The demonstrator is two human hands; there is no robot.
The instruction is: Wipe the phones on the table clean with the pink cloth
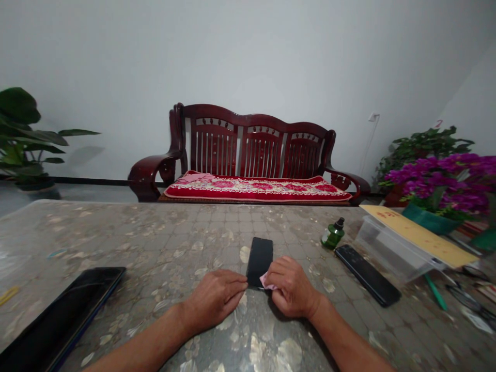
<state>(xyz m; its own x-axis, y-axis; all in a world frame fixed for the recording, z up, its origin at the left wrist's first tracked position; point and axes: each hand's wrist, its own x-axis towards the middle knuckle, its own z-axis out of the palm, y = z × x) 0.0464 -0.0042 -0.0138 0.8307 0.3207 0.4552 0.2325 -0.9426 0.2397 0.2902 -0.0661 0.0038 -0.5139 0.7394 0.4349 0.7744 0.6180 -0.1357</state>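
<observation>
A black phone [260, 260] lies flat on the patterned table [163, 237], straight ahead of me. My left hand [215, 298] rests on the table with its fingers pressed together, the fingertips touching the phone's near edge. My right hand [291, 288] is closed and pinches a small pink cloth or wipe [265, 282] against the phone's near right corner. Both forearms lie on the table.
A second black phone [367, 274] and a small green bottle [332, 234] lie to the right, next to a clear plastic box [391, 250] with a yellow envelope [422, 235] on top. A dark tablet [58, 320] sits near left. A wooden bench [248, 160] stands behind the table.
</observation>
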